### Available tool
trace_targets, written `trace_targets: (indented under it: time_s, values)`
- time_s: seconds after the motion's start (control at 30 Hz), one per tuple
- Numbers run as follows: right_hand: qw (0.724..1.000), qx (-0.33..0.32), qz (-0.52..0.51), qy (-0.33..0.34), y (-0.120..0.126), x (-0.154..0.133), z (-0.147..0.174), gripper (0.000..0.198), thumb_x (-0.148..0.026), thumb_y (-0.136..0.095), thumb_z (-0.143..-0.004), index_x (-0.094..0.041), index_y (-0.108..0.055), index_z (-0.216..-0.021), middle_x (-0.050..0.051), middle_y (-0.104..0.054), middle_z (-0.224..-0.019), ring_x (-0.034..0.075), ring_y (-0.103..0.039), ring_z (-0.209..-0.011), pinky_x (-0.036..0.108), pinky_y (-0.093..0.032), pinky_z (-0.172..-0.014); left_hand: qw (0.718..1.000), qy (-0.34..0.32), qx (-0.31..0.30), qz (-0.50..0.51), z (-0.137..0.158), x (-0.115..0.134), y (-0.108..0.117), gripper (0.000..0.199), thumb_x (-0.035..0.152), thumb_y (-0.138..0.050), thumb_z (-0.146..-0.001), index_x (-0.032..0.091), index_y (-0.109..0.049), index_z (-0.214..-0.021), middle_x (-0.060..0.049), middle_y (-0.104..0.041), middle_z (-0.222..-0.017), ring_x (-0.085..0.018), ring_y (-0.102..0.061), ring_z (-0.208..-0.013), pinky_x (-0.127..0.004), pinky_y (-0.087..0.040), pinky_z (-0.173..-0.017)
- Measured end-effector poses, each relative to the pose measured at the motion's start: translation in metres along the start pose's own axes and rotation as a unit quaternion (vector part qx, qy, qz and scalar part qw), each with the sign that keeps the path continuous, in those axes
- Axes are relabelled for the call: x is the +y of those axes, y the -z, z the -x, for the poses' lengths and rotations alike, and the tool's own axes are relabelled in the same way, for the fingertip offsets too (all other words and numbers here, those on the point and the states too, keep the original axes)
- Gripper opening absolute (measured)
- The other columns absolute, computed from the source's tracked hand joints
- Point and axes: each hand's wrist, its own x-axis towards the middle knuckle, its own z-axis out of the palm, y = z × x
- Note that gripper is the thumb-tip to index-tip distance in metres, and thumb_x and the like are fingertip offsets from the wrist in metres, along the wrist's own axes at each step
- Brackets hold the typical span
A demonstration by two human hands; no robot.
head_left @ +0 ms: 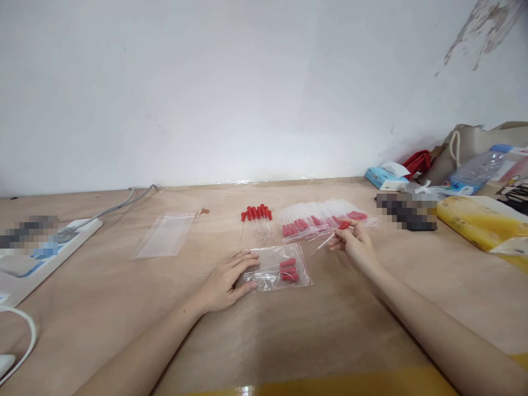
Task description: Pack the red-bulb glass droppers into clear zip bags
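Note:
A clear zip bag (pixel 270 269) lies flat, with several glass droppers in it whose red bulbs (pixel 289 270) show at its right end. My left hand (pixel 228 280) rests on the bag's left end, fingers stretched out and thumb apart. To the right of that bag, my right hand (pixel 355 242) pinches a single dropper (pixel 330 237) by its red bulb, the thin glass tube slanting down to the left. Loose droppers (pixel 256 214) lie in a row behind the bag. Just behind my right hand, filled zip bags (pixel 315 217) overlap in a pile.
Flat clear bags (pixel 167 235) lie at the left. A power strip (pixel 82 234) with a cable (pixel 119 206) sits farther left. On the right are a tissue pack (pixel 381 179), a yellow package (pixel 474 223), a plastic bottle (pixel 478 168) and a blurred dark object (pixel 421 224). A wall (pixel 247 93) stands behind.

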Motion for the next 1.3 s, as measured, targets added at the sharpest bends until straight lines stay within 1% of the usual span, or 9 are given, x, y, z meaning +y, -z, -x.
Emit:
trace_targets:
  time_s: [0.23,0.4,0.6,0.73,0.9,1.0,1.1,1.2,1.3]
  values:
    - [0.999,-0.035,-0.037,0.000,-0.025,0.016,0.020,0.041,-0.033,-0.064,-0.061,-0.024,-0.035,-0.087,-0.009,-0.054,-0.061,0.012,-0.060,-0.053,0.027,-0.052,-0.052,1.000,0.010,0.000,-0.007,0.001,0.001,0.000,0.040,0.036,-0.046,-0.088,0.024,-0.041,-0.125,-0.006,-0.047,-0.128,-0.023,-0.038,-0.122,-0.043,-0.031,-0.102]
    - [0.998,-0.061,-0.014,-0.004,-0.026,0.015,0.028,0.042,-0.038,-0.065,-0.062,-0.024,-0.035,-0.087,-0.009,-0.053,-0.061,0.013,-0.061,-0.054,0.027,-0.052,-0.053,1.000,0.010,0.002,-0.005,0.002,-0.001,-0.001,0.042,0.036,-0.047,-0.087,0.023,-0.039,-0.126,-0.006,-0.046,-0.129,-0.022,-0.036,-0.123,-0.042,-0.030,-0.103]
    - [0.996,-0.073,-0.044,-0.015,-0.028,0.018,0.030,0.048,-0.040,-0.071,-0.058,-0.023,-0.035,-0.084,-0.006,-0.059,-0.069,0.012,-0.062,-0.062,0.029,-0.052,-0.062,1.000,0.012,0.006,-0.006,0.001,-0.001,0.000,0.045,0.037,-0.047,-0.087,0.023,-0.037,-0.128,-0.007,-0.046,-0.129,-0.024,-0.038,-0.122,-0.042,-0.032,-0.101]
    - [0.991,-0.119,0.051,-0.021,-0.031,0.022,0.033,0.039,-0.038,-0.072,-0.058,-0.020,-0.043,-0.077,-0.002,-0.061,-0.069,0.012,-0.059,-0.060,0.027,-0.049,-0.057,1.000,0.016,0.003,-0.010,0.001,-0.002,-0.001,0.046,0.038,-0.047,-0.087,0.023,-0.035,-0.129,-0.007,-0.046,-0.129,-0.024,-0.038,-0.122,-0.042,-0.032,-0.101]
    - [0.955,-0.147,0.248,0.076,-0.032,0.027,0.032,0.023,-0.035,-0.068,-0.063,-0.019,-0.053,-0.072,-0.004,-0.054,-0.055,0.011,-0.049,-0.049,0.023,-0.039,-0.047,1.000,0.017,0.001,-0.006,0.001,-0.001,-0.001,0.047,0.036,-0.047,-0.087,0.023,-0.034,-0.130,-0.007,-0.046,-0.128,-0.024,-0.037,-0.122,-0.043,-0.032,-0.101]
    - [0.924,-0.155,0.326,0.125,-0.033,0.028,0.029,0.019,-0.036,-0.065,-0.066,-0.020,-0.060,-0.074,-0.001,-0.056,-0.063,0.012,-0.050,-0.055,0.025,-0.041,-0.052,1.000,0.013,0.006,-0.002,0.001,-0.001,-0.001,0.047,0.037,-0.047,-0.087,0.023,-0.034,-0.130,-0.008,-0.046,-0.128,-0.025,-0.037,-0.122,-0.043,-0.032,-0.100]
    - [0.899,-0.194,0.348,0.181,-0.034,0.028,0.028,0.013,-0.030,-0.058,-0.073,-0.021,-0.066,-0.078,0.003,-0.058,-0.082,0.014,-0.054,-0.071,0.027,-0.045,-0.063,1.000,0.016,0.003,-0.006,0.001,-0.002,-0.002,0.047,0.037,-0.046,-0.087,0.023,-0.034,-0.130,-0.007,-0.045,-0.129,-0.024,-0.036,-0.123,-0.043,-0.032,-0.101]
    - [0.872,-0.261,0.344,0.231,-0.033,0.028,0.026,0.020,-0.017,-0.049,-0.075,-0.022,-0.067,-0.083,0.005,-0.055,-0.094,0.015,-0.053,-0.089,0.029,-0.044,-0.078,1.000,0.016,0.003,-0.010,0.001,-0.003,-0.003,0.047,0.038,-0.046,-0.087,0.023,-0.035,-0.130,-0.007,-0.045,-0.130,-0.024,-0.036,-0.123,-0.043,-0.031,-0.101]
    - [0.872,-0.265,0.350,0.217,-0.028,0.021,0.021,0.021,-0.017,-0.047,-0.076,-0.020,-0.066,-0.084,0.006,-0.057,-0.093,0.015,-0.055,-0.086,0.030,-0.044,-0.076,1.000,0.008,0.003,-0.006,0.000,-0.003,-0.002,0.045,0.037,-0.046,-0.087,0.023,-0.037,-0.128,-0.007,-0.046,-0.129,-0.024,-0.036,-0.123,-0.043,-0.031,-0.102]
